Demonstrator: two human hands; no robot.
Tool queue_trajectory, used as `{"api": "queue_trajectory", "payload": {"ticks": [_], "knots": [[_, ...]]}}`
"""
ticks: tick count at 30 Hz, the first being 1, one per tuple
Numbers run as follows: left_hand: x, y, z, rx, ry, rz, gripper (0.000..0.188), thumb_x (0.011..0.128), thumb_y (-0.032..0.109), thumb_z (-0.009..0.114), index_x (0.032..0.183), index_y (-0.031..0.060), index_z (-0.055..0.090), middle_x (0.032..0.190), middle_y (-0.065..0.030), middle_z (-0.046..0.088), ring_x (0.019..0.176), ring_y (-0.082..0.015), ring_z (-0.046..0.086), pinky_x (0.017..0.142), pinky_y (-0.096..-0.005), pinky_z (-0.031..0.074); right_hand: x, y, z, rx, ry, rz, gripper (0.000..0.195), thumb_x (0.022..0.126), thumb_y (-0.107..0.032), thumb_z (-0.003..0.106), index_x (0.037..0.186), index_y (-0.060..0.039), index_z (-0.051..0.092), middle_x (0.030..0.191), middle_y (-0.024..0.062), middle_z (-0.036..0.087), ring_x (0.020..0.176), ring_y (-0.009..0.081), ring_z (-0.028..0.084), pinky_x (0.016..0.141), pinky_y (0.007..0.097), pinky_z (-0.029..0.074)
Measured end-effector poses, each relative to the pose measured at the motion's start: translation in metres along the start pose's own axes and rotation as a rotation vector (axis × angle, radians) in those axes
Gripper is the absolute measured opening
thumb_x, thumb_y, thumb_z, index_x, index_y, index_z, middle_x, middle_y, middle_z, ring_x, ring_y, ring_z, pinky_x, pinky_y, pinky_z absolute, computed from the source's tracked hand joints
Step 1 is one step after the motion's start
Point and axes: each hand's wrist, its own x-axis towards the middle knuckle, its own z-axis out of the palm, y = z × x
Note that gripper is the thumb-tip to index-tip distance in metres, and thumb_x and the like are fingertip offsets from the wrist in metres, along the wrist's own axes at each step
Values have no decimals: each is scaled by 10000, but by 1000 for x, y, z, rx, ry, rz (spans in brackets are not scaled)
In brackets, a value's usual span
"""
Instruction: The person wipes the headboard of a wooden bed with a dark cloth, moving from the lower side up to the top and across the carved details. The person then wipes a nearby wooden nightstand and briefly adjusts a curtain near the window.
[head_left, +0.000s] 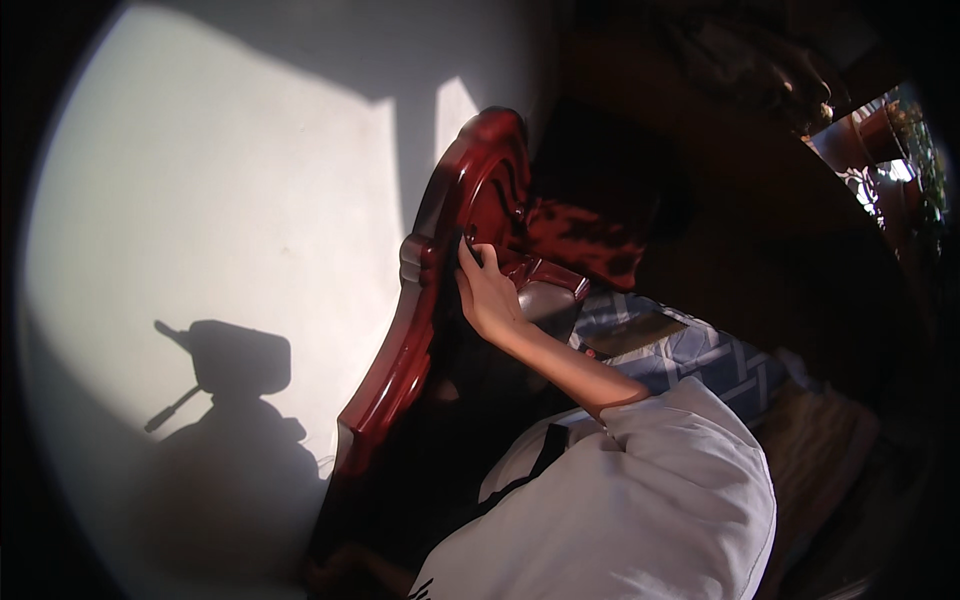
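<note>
A glossy, dark red carved wooden furniture panel (386, 382), perhaps a headboard, stands along the pale wall. My right hand (487, 292) lies against its inner face, just beside the raised moulding. The fingers are bent, and a slim dark patch shows between them; whether it is a held thing or shadow cannot be told. My left hand (334, 566) is a dim shape in deep shade at the panel's lower end, its fingers unclear. Right of my right hand is a red wooden piece with a greyish rounded surface (551, 300).
The sunlit wall (225, 187) on the left carries a shadow of a head and shoulders. Blue-and-white patterned fabric (705, 356) lies beyond my forearm, with a brown flat item (637, 334) on it. Potted plants (881, 135) stand at the far right. Much of the right side is dark.
</note>
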Motion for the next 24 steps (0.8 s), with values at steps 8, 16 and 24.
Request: {"api": "queue_trajectory", "payload": {"ticks": [8, 16, 24], "knots": [[-1, 9, 0, 3, -43, 16, 507, 1003, 381, 248, 872, 77, 631, 957, -122, 606, 946, -305, 572, 943, -543, 332, 104, 40, -28, 28, 300, -8, 495, 950, -101, 485, 1434, -164, 406, 1158, 205, 527, 939, 410, 612, 794, 449, 504], [4, 10, 1, -23, -55, 60, 485, 996, 365, 259, 878, 79, 632, 963, -115, 603, 956, -298, 568, 958, -550, 312, -97, 15, 75, 123, -186, -127, 661, 910, -44, 554, 1494, -65, 245, 1227, 248, 430, 805, 443, 596, 684, 456, 513], [31, 3, -11, -30, -55, 99, 463, 989, 349, 270, 883, 82, 633, 968, -108, 600, 966, -292, 565, 973, -558, 291, -12, 14, 51, 492, 179, 51, 542, 968, -15, 452, 1491, -66, 319, 1146, 179, 488, 1024, 327, 518, 917, 320, 419]]}}
